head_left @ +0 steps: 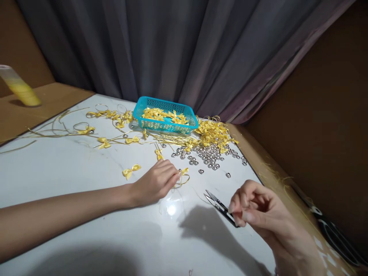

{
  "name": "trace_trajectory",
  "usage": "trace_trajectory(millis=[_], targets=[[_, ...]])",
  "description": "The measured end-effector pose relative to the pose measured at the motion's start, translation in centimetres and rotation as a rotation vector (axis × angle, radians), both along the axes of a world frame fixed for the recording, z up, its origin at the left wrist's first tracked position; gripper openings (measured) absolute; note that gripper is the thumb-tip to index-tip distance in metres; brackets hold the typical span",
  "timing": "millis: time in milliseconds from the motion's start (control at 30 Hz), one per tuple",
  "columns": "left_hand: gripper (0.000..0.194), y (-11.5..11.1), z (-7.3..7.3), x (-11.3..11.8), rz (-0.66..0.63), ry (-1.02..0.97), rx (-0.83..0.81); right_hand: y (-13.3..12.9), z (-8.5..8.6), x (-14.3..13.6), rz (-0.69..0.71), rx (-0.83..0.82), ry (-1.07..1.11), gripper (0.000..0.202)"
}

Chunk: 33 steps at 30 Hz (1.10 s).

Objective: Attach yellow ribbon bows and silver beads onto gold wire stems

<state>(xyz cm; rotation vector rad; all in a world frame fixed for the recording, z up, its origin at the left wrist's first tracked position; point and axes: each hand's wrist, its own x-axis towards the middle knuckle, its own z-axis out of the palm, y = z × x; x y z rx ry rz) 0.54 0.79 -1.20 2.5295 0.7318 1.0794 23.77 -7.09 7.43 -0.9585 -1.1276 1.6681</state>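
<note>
My left hand rests low over the white tabletop, thumb and fingers closed on a small yellow ribbon bow. A gold cord loop and a silver bead show beside its fingertips. On the right, my right hand is raised above the table in a pinch; whatever lies between its fingertips is too small to make out. Black-handled thread snips point toward the upper left just behind these fingers, blades apart. They appear to lie on the table. Another loose yellow bow is left of my left hand.
A turquoise basket at the back holds yellow bows. Right of it are a heap of yellow bows and scattered silver beads. Gold cords spread leftward. A yellow-filled tube stands far left, before a grey curtain.
</note>
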Motion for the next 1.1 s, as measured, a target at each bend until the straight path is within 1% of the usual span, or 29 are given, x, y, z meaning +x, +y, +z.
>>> trace_trajectory(millis=[67,167,233,333,400,600,767,867,933,1033,1100], targets=[[0.024,0.0,0.1,0.0,0.003,-0.003,-0.007,-0.2,0.0,-0.2,-0.019,-0.039,-0.035,0.018],[0.023,0.0,0.2,0.0,0.018,-0.025,-0.021,-0.5,-0.3,0.0,0.006,-0.078,-0.065,0.013],[0.022,-0.1,0.2,0.0,0.038,-0.04,-0.03,-0.7,-0.5,0.4,0.014,-0.067,-0.088,0.01],[0.024,0.0,0.3,0.1,0.075,-0.059,-0.063,-1.4,-0.7,1.2,-0.032,-0.028,-0.085,0.009],[0.025,0.0,0.3,0.1,0.095,-0.069,-0.089,-1.9,-0.8,1.8,-0.051,-0.044,-0.06,0.01],[0.025,0.1,0.3,0.1,0.117,-0.087,-0.125,-2.7,-1.2,3.5,0.056,-0.144,-0.017,0.007],[0.024,0.1,0.3,0.1,0.119,-0.102,-0.141,-2.8,-1.1,3.3,0.017,-0.162,-0.045,0.007],[0.024,0.2,0.3,0.1,0.111,-0.104,-0.146,-2.5,-1.1,2.8,-0.049,-0.119,-0.108,0.007],[0.025,0.2,0.3,0.1,0.103,-0.104,-0.158,-1.9,-1.2,2.2,-0.066,-0.092,-0.184,0.009],[0.026,0.2,0.4,0.1,0.085,-0.123,-0.218,-0.3,-1.6,0.9,-0.04,-0.042,-0.368,0.019],[0.026,0.1,0.5,0.1,0.07,-0.13,-0.305,1.1,-1.9,-0.3,-0.002,0.05,-0.521,0.023]])
